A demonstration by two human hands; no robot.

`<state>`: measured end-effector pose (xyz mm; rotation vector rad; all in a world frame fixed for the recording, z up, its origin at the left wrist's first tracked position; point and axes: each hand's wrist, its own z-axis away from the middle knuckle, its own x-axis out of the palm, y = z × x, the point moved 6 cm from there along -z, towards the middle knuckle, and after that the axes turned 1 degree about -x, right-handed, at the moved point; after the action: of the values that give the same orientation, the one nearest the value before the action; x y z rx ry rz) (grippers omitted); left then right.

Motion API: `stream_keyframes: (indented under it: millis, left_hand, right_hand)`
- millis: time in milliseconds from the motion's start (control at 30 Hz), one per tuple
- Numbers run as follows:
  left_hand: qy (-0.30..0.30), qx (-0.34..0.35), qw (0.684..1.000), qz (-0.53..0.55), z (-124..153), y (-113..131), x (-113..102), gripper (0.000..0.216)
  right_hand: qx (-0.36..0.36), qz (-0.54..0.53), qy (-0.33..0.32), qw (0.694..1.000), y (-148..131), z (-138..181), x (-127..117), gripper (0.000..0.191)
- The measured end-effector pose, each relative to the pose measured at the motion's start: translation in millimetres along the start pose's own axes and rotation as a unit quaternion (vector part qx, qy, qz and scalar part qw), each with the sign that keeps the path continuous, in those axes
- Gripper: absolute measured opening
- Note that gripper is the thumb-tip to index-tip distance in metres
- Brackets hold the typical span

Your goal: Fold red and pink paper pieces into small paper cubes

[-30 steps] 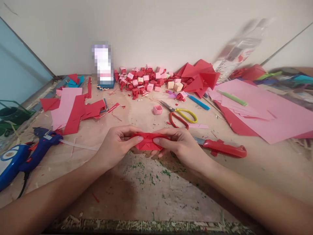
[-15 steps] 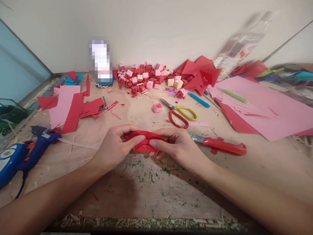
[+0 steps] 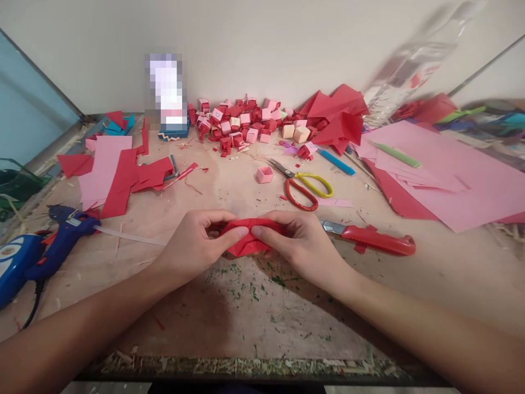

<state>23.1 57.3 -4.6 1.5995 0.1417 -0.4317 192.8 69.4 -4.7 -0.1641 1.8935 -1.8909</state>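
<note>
Between both hands is a piece of red folded paper (image 3: 248,244), held low over the table with creases showing on its near face. My left hand (image 3: 203,235) pinches its left side, thumb on top and fingers behind. My right hand (image 3: 295,238) grips the right side the same way, its thumb tip close to the left one. The fingers hide the paper's outer ends. Just beyond the hands are a small pink paper box (image 3: 264,174) and scissors (image 3: 305,186) with one red and one yellow handle. A red utility knife (image 3: 377,239) lies right of my right hand.
Several small paper boxes (image 3: 246,123) are heaped by the wall, beside a propped phone (image 3: 166,93). Pink sheets (image 3: 463,180) and a plastic bottle (image 3: 410,71) are at right. Paper pieces (image 3: 104,169) and a blue glue gun (image 3: 68,238) lie left.
The thumbs have come closer together at the middle of the red paper, and more of its creased lower part shows. The whole view has shifted slightly.
</note>
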Motion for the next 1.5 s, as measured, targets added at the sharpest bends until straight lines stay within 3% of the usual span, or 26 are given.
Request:
stream_keyframes:
  millis: [333, 567, 833, 1133, 1500]
  left_hand:
    - [0.033, 0.045, 0.998, 0.015, 0, 3, -1, 0.007]
    - [0.057, 0.044, 0.996, 0.043, -1, 3, -8, 0.006]
    - [0.076, 0.065, 0.994, 0.050, -1, 10, -10, 0.014]
    - [0.033, 0.041, 0.997, 0.054, 2, 10, -4, 0.010]
    - [0.095, 0.017, 0.994, 0.048, -3, 2, -14, 0.004]
  right_hand:
    - [-0.049, -0.018, 0.016, 0.999, -5, -2, -2, 0.010]
    - [0.017, -0.147, 0.006, 0.989, 4, -1, 0, 0.009]
    - [0.002, -0.107, 0.006, 0.994, -3, -2, -3, 0.009]
    - [0.026, -0.117, 0.040, 0.992, 1, -1, -5, 0.007]
    - [0.038, -0.110, 0.038, 0.992, 4, -1, -4, 0.011]
